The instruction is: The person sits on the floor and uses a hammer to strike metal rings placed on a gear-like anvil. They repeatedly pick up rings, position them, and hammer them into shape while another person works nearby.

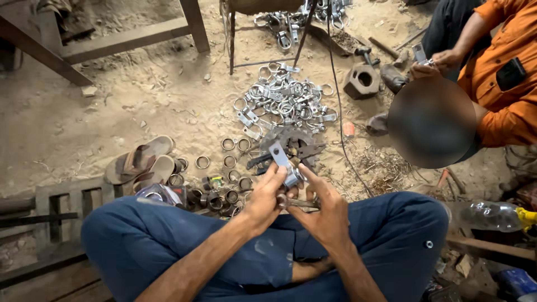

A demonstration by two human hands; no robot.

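Observation:
I sit cross-legged in blue trousers on a sandy floor. My left hand (265, 197) and my right hand (324, 208) meet above my lap, both gripping a shiny metal clamp (285, 166) with a flat tab that sticks up and left. A thin metal rod (299, 203) lies across between my fingers, under the clamp. Just beyond my hands lie loose metal rings (226, 162) and a round toothed steel plate (291, 143).
A heap of finished clamps (282, 100) lies ahead, more under a metal stand (235, 39). Sandals (140, 162) rest at left beside a concrete block (61, 207). A person in an orange shirt (503, 72) sits at right, holding a small part. A plastic bottle (492, 215) lies right.

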